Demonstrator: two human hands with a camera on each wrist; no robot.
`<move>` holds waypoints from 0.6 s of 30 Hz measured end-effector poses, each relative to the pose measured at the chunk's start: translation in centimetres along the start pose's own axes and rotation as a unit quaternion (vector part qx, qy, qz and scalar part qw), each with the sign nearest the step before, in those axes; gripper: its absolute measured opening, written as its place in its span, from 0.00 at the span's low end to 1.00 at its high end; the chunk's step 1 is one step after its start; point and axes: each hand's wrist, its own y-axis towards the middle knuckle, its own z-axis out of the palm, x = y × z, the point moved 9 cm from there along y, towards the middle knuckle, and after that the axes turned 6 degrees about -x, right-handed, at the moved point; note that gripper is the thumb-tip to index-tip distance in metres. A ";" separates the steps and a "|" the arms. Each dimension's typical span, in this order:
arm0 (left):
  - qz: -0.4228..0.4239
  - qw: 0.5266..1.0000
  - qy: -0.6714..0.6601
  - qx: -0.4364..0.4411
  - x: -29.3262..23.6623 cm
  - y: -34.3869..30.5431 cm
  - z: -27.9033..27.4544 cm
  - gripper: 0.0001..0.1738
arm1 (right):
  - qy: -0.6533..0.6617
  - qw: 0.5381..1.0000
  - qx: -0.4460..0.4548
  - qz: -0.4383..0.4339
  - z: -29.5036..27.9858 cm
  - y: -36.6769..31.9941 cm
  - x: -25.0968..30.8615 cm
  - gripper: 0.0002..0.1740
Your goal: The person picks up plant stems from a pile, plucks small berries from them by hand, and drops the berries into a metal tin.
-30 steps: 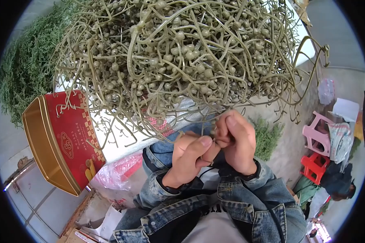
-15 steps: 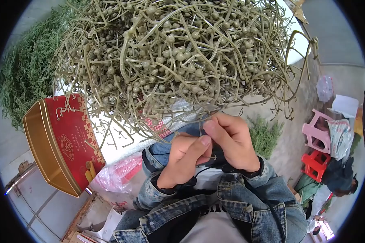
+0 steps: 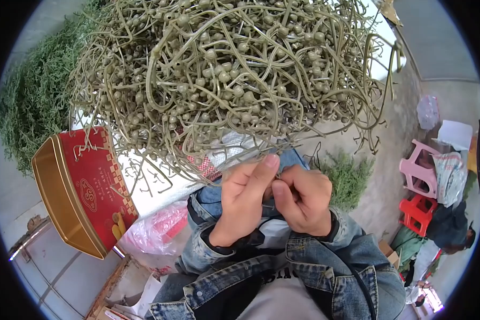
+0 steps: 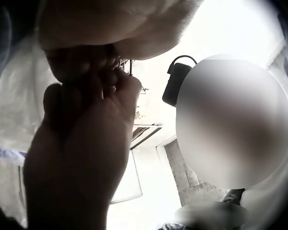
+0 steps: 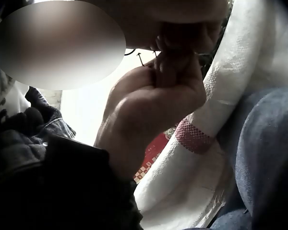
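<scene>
A large tangled heap of thin green-brown plant stems with small round knobs (image 3: 218, 69) fills the upper middle of the head view. At its near edge, my left hand (image 3: 242, 197) grips thin stems, its thumb laid over the curled fingers. Right beside it, my right hand (image 3: 304, 200) pinches a stem end between thumb and curled fingers. The fingertips of both hands meet, and the held piece is mostly hidden between them. In the right wrist view, a thin stem tip (image 5: 140, 59) sticks up by the left hand.
A white woven sack (image 3: 160, 184) lies under the heap, with loose stem bits on it. At left stands a red tin box (image 3: 93, 186) with a gold inside. Feathery green plants (image 3: 37, 101) lie behind it. Pink (image 3: 418, 168) and red stools (image 3: 417, 213) stand at right.
The right hand has risen from the left, then come down beside it again, fingers more curled. The left thumb has moved up and forward. The heap sits slightly further left in view.
</scene>
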 end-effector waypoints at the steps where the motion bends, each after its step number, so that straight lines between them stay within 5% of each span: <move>1: -0.001 1.000 0.000 0.000 0.1 -0.2 0.2 0.19 | 0.030 0.999 -0.014 -0.006 -0.1 -0.2 -0.1 0.12; 9: -0.022 0.987 -0.156 -0.024 0.5 -1.0 0.8 0.23 | 0.233 0.972 -0.029 -0.022 -0.6 -0.9 -1.1 0.09; 12: -0.072 0.923 -0.377 0.011 0.7 -0.1 0.8 0.23 | 0.392 0.917 -0.062 0.034 -0.7 -1.6 -1.8 0.10; 16: -0.028 0.965 -0.256 0.039 0.9 -1.0 1.7 0.21 | 0.358 0.923 -0.117 0.077 -1.7 -1.2 -1.6 0.17; 18: -0.010 0.982 -0.187 0.037 0.6 -0.7 1.0 0.21 | 0.293 0.950 0.002 0.113 -0.7 0.5 -2.1 0.13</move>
